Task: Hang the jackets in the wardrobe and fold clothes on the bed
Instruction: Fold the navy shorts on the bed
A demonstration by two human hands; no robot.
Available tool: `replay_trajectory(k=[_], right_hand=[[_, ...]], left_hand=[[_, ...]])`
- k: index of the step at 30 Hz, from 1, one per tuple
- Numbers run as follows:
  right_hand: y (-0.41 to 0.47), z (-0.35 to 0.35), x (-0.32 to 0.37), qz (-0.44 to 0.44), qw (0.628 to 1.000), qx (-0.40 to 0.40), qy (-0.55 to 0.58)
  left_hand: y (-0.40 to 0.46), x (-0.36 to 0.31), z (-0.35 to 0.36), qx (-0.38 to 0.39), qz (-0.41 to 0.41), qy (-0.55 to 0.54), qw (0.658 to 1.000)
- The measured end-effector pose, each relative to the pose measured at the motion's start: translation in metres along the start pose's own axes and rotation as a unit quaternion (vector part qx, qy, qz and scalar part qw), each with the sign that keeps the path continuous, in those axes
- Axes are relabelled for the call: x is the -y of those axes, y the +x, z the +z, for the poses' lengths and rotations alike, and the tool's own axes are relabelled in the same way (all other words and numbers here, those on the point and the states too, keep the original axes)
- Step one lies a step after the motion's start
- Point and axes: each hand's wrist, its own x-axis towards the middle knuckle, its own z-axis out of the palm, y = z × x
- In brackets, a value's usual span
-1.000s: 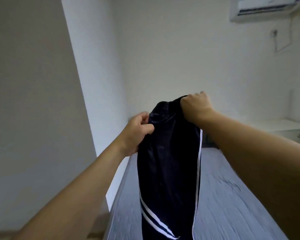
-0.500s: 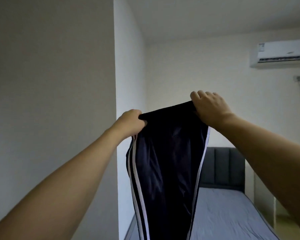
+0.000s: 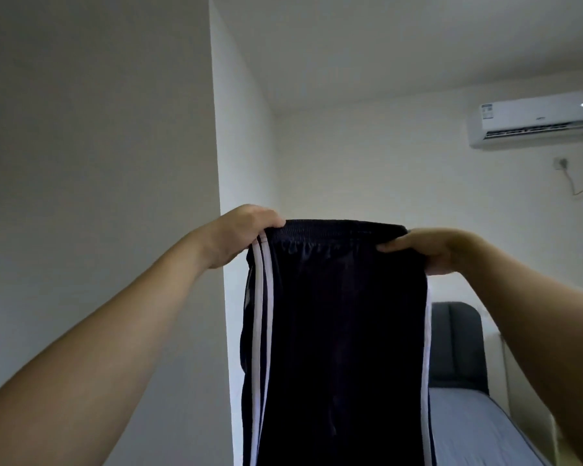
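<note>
The left hand [image 3: 241,235] and right hand [image 3: 433,250] each grip one end of the waistband of the dark track trousers [image 3: 337,348], which hang straight above the bed [image 3: 468,428]. The folding step begins; next, I think, lower them flat onto the bed.

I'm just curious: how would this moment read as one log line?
left hand: grips waistband | right hand: grips waistband | track pants: hanging | bed: below
</note>
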Motion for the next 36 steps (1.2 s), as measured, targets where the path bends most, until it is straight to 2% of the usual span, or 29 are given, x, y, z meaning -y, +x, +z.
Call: replay_trajectory(k=[2,4,6,8,11,14,15,18,20,22,25,29,34,36], right_hand=[[-0.002,-0.008,-0.007,-0.028,0.995,0.047,0.079],[0.000,-0.007,-0.012,-0.039,0.988,0.054,0.140],[0.005,0.003,-0.014,-0.041,0.981,0.051,0.181],[0.010,0.015,-0.012,-0.038,0.984,0.045,0.171],[0.010,0.025,0.000,-0.029,0.996,0.017,0.088],[0.008,0.029,0.017,-0.065,0.991,-0.013,0.113],[0.008,0.031,0.024,-0.102,0.987,-0.025,0.120],[0.006,0.046,0.039,-0.220,0.972,-0.061,0.065],[0.003,0.059,0.046,-0.264,0.962,-0.063,-0.011],[0.000,0.068,0.051,-0.268,0.961,-0.057,-0.047],[-0.004,0.079,0.058,-0.236,0.972,0.002,-0.015],[0.003,0.092,0.060,-0.258,0.960,0.065,-0.092],[0.013,0.103,0.059,-0.269,0.954,0.125,0.045],[0.015,0.106,0.057,-0.280,0.949,0.115,0.088]], left_hand=[[-0.008,0.003,-0.002,0.040,0.008,-0.187,0.981],[-0.011,0.001,0.009,0.088,0.034,-0.338,0.936],[-0.010,-0.010,0.031,0.122,0.076,-0.441,0.886],[-0.006,-0.026,0.049,0.121,0.102,-0.466,0.871],[0.000,-0.040,0.050,0.068,0.122,-0.376,0.916],[0.004,-0.037,0.029,-0.041,0.108,-0.198,0.973],[0.006,-0.035,0.021,-0.049,0.097,-0.163,0.981],[0.009,-0.037,0.007,0.005,0.062,-0.084,0.995],[0.012,-0.038,0.001,0.004,0.066,0.004,0.998],[0.012,-0.037,-0.002,-0.041,0.099,0.045,0.993],[0.013,-0.034,-0.005,-0.126,0.132,0.043,0.982],[0.012,-0.033,-0.005,-0.153,0.162,0.034,0.974],[0.009,-0.024,-0.011,-0.134,0.175,0.015,0.975],[0.006,-0.014,-0.017,-0.094,0.129,0.055,0.986]])
